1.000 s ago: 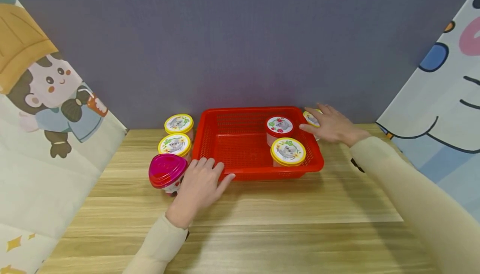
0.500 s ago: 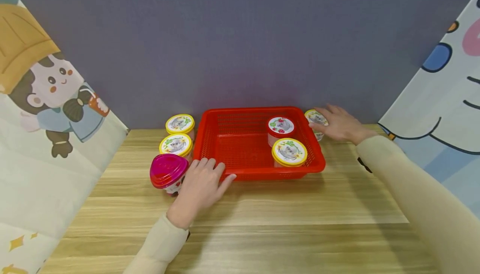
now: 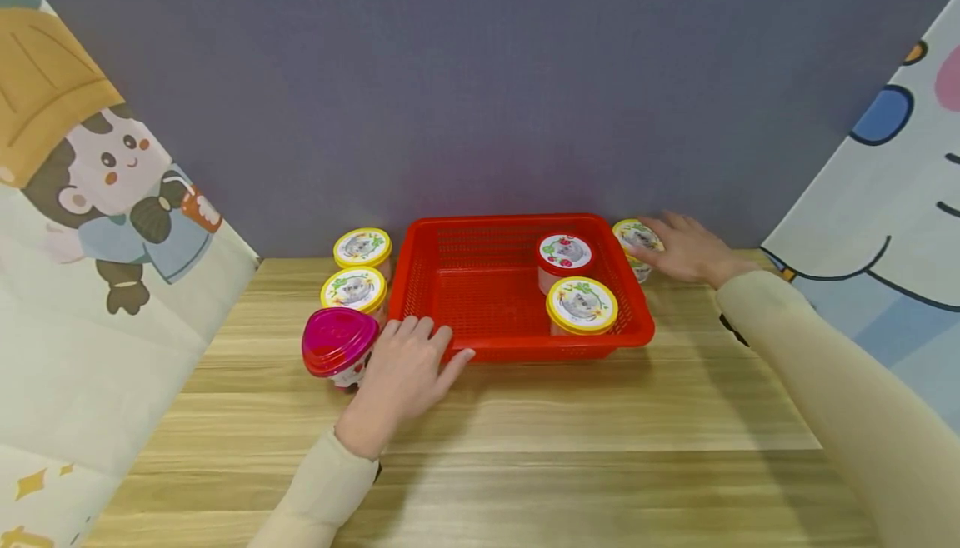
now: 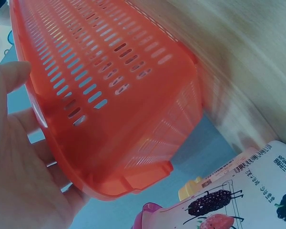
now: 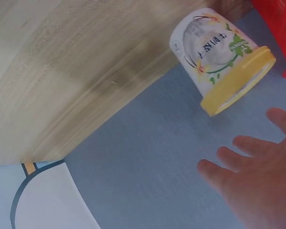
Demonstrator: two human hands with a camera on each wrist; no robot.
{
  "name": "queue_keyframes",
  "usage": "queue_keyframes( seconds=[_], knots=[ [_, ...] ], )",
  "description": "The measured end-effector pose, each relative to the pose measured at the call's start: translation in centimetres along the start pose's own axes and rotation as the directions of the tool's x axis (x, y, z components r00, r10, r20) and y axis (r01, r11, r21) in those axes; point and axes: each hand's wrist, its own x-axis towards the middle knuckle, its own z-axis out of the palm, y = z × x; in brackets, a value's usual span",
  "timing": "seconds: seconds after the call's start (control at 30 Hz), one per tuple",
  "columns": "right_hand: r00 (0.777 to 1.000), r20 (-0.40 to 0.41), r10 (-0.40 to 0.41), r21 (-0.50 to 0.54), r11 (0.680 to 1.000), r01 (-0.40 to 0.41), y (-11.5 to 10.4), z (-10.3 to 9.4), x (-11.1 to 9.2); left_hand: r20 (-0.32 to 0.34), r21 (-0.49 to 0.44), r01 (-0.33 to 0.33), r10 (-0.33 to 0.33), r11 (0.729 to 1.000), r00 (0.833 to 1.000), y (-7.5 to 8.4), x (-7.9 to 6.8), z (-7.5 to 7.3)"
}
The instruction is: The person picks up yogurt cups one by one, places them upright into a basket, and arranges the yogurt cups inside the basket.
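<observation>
My left hand (image 3: 405, 373) rests at the front left corner of the red plastic basket (image 3: 495, 351). Its fingers lie over the rim and its thumb stretches along the front. Beside it stands a tub with a magenta domed lid (image 3: 339, 340), partly covered by the hand in the head view. My right hand (image 3: 693, 250) is spread beside a yellow-lidded tub (image 3: 634, 233) just right of the basket. A gap separates its fingertips from this yellow-lidded tub (image 5: 219, 52) in the right wrist view. Inside the basket stand a red-lidded tub (image 3: 565, 252) and another yellow-lidded tub (image 3: 582, 304).
Two more yellow-lidded tubs (image 3: 354, 288) stand in a row left of the basket, behind the magenta-lidded one. A grey wall (image 3: 480, 82) rises right behind the basket. The wooden table (image 3: 525, 465) stretches toward me, with cartoon-printed cloth at both sides.
My right hand has shifted right, off the yellow-lidded tub beside the basket, so more of its lid shows. The left hand holds its place at the basket rim.
</observation>
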Motion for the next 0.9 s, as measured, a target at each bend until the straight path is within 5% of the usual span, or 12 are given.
queue_keyframes(
  seconds=[0.9],
  knots=[
    [0.999,0.028,0.034,0.009,0.999,-0.035,-0.3,1.7,2.6,0.020,0.001,0.010,-0.010,1.000,1.000,0.0,0.1,0.0]
  ],
)
